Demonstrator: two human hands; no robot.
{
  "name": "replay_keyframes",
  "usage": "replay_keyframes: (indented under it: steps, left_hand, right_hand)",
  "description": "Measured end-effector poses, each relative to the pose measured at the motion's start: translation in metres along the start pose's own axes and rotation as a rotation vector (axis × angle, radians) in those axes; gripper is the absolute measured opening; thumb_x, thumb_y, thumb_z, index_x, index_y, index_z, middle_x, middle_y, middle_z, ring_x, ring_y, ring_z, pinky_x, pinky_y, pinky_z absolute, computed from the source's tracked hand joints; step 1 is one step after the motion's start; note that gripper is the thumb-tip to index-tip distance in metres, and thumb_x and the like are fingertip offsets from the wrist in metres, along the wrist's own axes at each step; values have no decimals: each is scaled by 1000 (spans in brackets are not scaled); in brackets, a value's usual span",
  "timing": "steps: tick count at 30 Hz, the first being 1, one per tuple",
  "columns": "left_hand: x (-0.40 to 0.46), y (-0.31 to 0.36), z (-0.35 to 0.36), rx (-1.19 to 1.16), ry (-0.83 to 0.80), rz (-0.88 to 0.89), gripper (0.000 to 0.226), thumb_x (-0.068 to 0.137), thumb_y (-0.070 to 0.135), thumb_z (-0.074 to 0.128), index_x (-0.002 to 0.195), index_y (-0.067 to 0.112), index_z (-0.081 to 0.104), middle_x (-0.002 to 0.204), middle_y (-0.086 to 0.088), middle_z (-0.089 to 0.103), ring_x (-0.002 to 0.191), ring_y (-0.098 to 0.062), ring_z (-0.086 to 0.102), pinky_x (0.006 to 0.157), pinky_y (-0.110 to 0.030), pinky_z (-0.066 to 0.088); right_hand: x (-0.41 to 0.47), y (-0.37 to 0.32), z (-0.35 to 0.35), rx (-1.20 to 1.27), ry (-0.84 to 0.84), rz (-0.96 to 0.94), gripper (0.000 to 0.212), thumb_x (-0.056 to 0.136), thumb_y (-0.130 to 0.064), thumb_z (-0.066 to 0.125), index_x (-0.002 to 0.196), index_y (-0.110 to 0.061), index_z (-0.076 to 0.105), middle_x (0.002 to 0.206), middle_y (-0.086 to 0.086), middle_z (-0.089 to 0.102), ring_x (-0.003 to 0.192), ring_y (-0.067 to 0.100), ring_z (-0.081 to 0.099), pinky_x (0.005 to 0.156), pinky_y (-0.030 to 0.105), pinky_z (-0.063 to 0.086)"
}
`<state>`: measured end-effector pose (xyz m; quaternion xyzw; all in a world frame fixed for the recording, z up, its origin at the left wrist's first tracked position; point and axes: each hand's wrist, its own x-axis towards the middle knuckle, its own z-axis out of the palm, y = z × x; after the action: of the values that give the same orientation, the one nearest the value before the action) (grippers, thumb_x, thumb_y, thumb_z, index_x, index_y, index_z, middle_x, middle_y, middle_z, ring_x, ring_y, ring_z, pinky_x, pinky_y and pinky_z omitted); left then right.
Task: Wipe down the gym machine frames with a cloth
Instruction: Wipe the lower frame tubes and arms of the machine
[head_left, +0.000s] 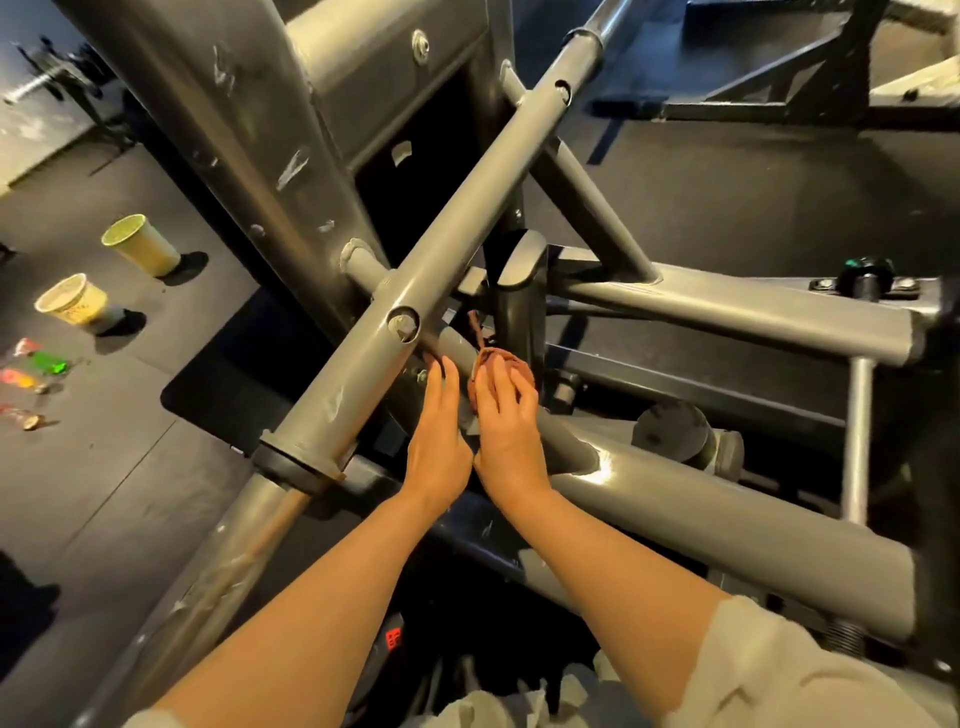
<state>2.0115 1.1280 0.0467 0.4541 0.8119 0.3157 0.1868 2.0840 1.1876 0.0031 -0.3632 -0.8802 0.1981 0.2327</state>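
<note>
Grey steel tubes cross in front of the person, all one machine frame (467, 208): a long diagonal bar runs from near left to far right, a scuffed thick post leans behind it, and two heavier beams lie to the right. Two hands work at the crossing point. One cloth (501, 364), reddish-brown and bunched, sits against a short tube just below the diagonal bar, with a thin tail of it sticking up. Right hand (509, 421) lies over the cloth, fingers curved around it and pressing it to the tube; most of the cloth is hidden under those fingers. Left hand (439, 431) is just beside it, touching at the heel, fingers straight and close together, tips reaching to a bolt under the bar; it holds nothing.

Two paper cups (140, 244) stand on the dark floor (130, 467) at the far left, well apart from the frame; what is in them I cannot tell. Near them, at the left edge, lie four or so small bright wrappers (36, 374), blurred and partly cut off. One black knob (867, 278) sits on the right beam. Far left, dim shapes stand against a pale wall, too blurred to name. Light sleeves (779, 670) are cut off at the bottom.
</note>
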Motion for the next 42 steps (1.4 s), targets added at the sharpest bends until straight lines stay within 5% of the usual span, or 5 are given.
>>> replay_keyframes:
  steps: [8,16,21,32,42]
  left_hand:
    - [1,-3,1,107,14,-21,82,93,-9,44,155,20,-3,163,4,-6,148,-9,1,104,-2,-6]
    - [-17,-13,1,-202,16,-113,67,96,-2,48,153,21,23,158,5,25,144,-8,22,119,-32,20]
    - [-39,-17,17,-541,-137,-187,48,96,16,59,137,38,47,132,10,57,124,-6,52,103,-26,44]
    - [-42,-21,-1,-756,460,-537,39,95,8,57,133,14,53,129,0,54,122,-12,47,104,-24,36]
    - [30,-5,32,-735,452,-478,42,77,24,74,117,22,63,117,-4,65,110,-22,62,97,-45,50]
  right_hand:
    - [-47,38,-1,-30,-129,227,90,71,3,72,149,2,27,155,22,25,138,41,27,114,48,31]
    - [-48,47,-15,20,-182,157,85,70,3,74,146,-7,36,151,11,30,138,34,30,114,32,32]
    - [-55,19,-36,423,-55,72,58,81,10,65,132,-11,49,126,-6,46,113,-10,41,94,-1,30]
    - [-29,5,-54,208,-220,238,47,93,-8,56,139,-15,48,137,5,51,125,24,50,99,27,36]
    - [11,4,-48,209,-402,318,74,81,7,56,146,-26,43,138,6,55,124,27,53,95,33,45]
